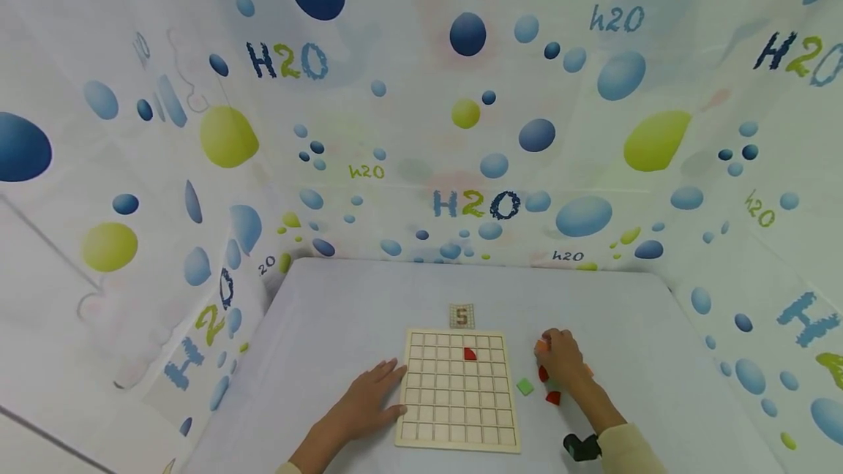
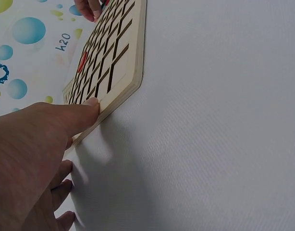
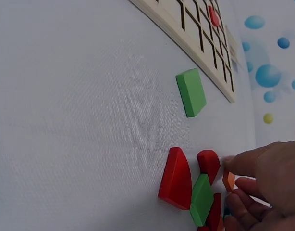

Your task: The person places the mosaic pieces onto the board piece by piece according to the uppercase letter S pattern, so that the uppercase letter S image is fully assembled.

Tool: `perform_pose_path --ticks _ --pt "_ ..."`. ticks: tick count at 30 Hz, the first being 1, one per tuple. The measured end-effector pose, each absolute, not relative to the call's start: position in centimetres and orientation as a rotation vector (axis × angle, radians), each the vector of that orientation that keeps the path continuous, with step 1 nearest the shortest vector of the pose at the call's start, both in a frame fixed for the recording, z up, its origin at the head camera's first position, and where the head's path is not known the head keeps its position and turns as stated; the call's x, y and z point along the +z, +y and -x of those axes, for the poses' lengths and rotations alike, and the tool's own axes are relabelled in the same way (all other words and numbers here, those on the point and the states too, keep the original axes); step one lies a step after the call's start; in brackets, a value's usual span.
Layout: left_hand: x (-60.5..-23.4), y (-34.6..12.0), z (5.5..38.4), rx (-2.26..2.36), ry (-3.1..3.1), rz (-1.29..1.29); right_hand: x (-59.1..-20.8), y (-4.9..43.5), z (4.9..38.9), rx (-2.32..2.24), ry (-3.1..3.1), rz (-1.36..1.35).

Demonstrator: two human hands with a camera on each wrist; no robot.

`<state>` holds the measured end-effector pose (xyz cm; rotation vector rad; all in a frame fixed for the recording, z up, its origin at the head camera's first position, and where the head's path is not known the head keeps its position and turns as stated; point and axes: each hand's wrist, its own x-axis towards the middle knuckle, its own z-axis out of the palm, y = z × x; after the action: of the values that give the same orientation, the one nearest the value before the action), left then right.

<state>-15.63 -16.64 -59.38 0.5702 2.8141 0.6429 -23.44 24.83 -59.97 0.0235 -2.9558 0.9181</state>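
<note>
A light wooden grid board lies flat on the table, with one red quarter-round block in a cell of its upper part. My left hand rests along the board's left side, fingers stretched out; the thumb touches the frame's edge in the left wrist view. To the right of the board, my right hand pinches an orange block between thumb and fingers. Beside it lie a red quarter-round block, a smaller red block and a green block, with others partly hidden behind the hand.
A single green block lies between the board and the cluster. Above the board's top edge sits a small tile marked like a 5. A black object is near the right sleeve. A printed curtain surrounds the white table.
</note>
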Motion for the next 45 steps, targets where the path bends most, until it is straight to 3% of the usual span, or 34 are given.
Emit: perform_pose_path --ticks 12,21,31,45 --pt "-59.2 -16.7 15.4 0.654 2.807 -0.569 -60.3 24.7 23.3 0.657 -2.990 -0.113" --pt "-59.3 -16.8 15.4 0.657 2.797 -0.556 -59.4 23.6 23.6 0.838 -3.008 -0.172" --pt "-59.0 -16.5 15.4 0.645 2.795 -0.529 -58.5 18.8 24.1 0.896 -2.978 -0.260" --pt "-59.1 -16.6 15.4 0.618 2.804 -0.524 -59.3 12.7 23.3 0.795 -2.835 -0.668"
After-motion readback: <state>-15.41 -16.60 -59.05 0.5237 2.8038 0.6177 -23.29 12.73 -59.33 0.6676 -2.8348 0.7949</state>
